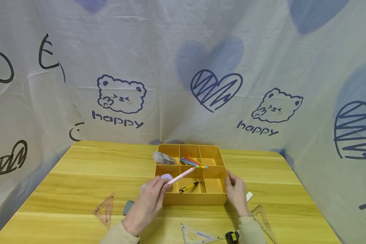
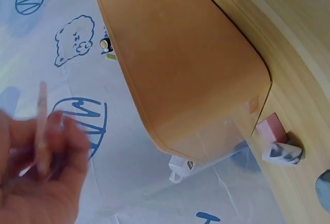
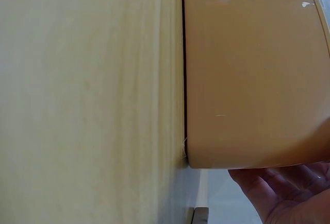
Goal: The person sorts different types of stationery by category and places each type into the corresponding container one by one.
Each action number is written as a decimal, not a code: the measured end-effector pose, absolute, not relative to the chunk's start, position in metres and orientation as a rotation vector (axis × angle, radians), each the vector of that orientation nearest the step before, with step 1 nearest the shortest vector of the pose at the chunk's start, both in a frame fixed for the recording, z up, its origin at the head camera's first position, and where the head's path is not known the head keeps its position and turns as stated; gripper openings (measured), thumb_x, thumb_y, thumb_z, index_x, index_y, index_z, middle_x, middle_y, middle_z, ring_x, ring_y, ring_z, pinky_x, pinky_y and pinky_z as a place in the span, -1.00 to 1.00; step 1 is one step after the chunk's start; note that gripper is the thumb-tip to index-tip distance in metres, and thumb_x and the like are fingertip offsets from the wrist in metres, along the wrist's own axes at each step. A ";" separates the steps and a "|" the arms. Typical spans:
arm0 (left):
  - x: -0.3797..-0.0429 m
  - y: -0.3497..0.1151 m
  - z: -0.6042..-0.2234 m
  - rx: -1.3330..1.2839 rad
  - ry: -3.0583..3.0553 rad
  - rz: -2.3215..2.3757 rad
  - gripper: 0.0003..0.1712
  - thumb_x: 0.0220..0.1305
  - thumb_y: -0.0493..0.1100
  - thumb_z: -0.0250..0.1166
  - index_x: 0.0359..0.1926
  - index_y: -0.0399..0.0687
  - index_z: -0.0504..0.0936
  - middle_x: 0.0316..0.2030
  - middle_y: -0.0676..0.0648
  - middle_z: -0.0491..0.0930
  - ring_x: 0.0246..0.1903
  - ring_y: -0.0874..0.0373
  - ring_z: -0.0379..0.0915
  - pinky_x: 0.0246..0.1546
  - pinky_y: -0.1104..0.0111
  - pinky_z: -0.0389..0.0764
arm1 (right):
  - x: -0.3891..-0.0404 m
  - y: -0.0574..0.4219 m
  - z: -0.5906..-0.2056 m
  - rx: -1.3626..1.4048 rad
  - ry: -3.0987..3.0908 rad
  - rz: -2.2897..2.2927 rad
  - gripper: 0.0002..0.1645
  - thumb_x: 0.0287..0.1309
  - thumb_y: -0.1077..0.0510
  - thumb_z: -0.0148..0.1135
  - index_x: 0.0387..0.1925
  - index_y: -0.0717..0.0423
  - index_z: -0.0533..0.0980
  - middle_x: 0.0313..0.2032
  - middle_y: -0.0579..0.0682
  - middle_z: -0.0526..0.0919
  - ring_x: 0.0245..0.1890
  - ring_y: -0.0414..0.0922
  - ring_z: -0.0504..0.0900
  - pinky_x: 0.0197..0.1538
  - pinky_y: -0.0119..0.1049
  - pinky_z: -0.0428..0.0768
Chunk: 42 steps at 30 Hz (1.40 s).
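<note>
My left hand (image 1: 149, 203) pinches a pink pen (image 1: 183, 175) over the front left of a yellow divided storage box (image 1: 195, 199). In the left wrist view the pen (image 2: 42, 131) is blurred between the fingers. My right hand (image 1: 236, 189) holds the box's right side near its front corner; in the right wrist view its fingers (image 3: 258, 183) lie against the outer end wall. Inside the box, a yellow-and-black pen (image 1: 189, 187) lies in the front middle compartment. Several colored pencils (image 1: 189, 161) lean at the back middle, and a transparent bag (image 1: 163, 158) rests at the back left.
A lilac round item (image 1: 166, 177) is in the front left compartment. Around the box lie an orange set square (image 1: 105, 210), a grey eraser-like piece (image 1: 128, 207), a clear set square (image 1: 198, 234), a black tape measure (image 1: 232, 236), another set square (image 1: 263, 222) and a white block (image 1: 249, 196).
</note>
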<state>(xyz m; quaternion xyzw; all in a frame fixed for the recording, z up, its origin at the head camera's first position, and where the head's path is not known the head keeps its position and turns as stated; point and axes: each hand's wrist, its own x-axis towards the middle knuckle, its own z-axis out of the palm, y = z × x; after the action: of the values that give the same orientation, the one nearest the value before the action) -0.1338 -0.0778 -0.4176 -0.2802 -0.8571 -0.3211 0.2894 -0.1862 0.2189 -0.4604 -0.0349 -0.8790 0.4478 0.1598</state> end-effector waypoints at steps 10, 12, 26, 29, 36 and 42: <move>-0.139 -0.078 -0.415 -0.663 -1.869 -1.049 -0.70 -0.04 -0.52 0.49 -0.21 -0.29 0.77 -0.39 -0.03 0.62 -0.53 0.31 0.51 -0.51 0.72 0.47 | -0.187 0.219 -0.461 -0.109 -2.509 1.271 -0.54 0.44 0.32 0.00 0.29 0.38 0.44 0.08 0.43 0.64 -0.16 0.12 0.72 -0.38 -0.49 0.52; -0.139 -0.078 -0.415 -0.646 -1.828 -1.064 -0.69 -0.11 -0.52 0.52 -0.25 -0.27 0.78 -0.43 -0.03 0.64 -0.54 0.28 0.55 -0.49 0.69 0.50 | -0.187 0.219 -0.461 -0.102 -2.506 1.270 -0.54 0.44 0.33 0.00 0.30 0.38 0.44 0.09 0.42 0.64 -0.17 0.12 0.72 -0.39 -0.48 0.51; -0.138 -0.080 -0.415 -0.680 -1.877 -1.004 -0.62 -0.13 -0.53 0.51 -0.19 -0.31 0.74 -0.32 -0.15 0.80 -0.44 0.15 0.75 -0.34 0.59 0.68 | -0.186 0.219 -0.461 -0.108 -2.508 1.282 -0.54 0.44 0.33 0.00 0.30 0.37 0.43 0.07 0.43 0.65 -0.29 0.00 0.67 -0.44 -0.47 0.46; -0.139 -0.078 -0.418 -0.710 -1.940 -0.998 -0.59 -0.06 -0.57 0.46 -0.11 -0.37 0.70 -0.26 -0.20 0.80 -0.36 0.09 0.79 -0.24 0.57 0.69 | -0.186 0.219 -0.461 -0.109 -2.506 1.289 -0.54 0.44 0.33 0.00 0.30 0.37 0.43 0.07 0.43 0.65 -0.37 -0.08 0.61 -0.48 -0.45 0.43; -0.139 -0.076 -0.423 -0.723 -2.047 -0.985 -0.67 0.01 -0.52 0.44 -0.14 -0.32 0.65 -0.21 -0.19 0.79 -0.37 0.12 0.76 -0.26 0.53 0.70 | -0.185 0.219 -0.461 -0.102 -2.503 1.298 -0.54 0.44 0.33 0.00 0.30 0.38 0.43 0.08 0.44 0.64 -0.29 0.02 0.67 -0.47 -0.46 0.44; -0.142 -0.075 -0.427 -0.767 -2.014 -0.892 -0.70 -0.03 -0.41 0.50 -0.19 -0.22 0.75 -0.31 -0.07 0.81 -0.44 0.23 0.70 -0.43 0.49 0.61 | -0.185 0.219 -0.459 -0.099 -2.506 1.292 -0.54 0.44 0.34 -0.01 0.30 0.38 0.43 0.08 0.43 0.64 -0.30 0.01 0.66 -0.45 -0.46 0.46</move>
<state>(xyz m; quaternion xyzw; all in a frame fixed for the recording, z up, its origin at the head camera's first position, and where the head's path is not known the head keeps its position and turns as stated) -0.1419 -0.0745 -0.4268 -0.3021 -0.7937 -0.3517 0.3938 -0.1852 0.2190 -0.4591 -0.0347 -0.8768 0.4522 0.1597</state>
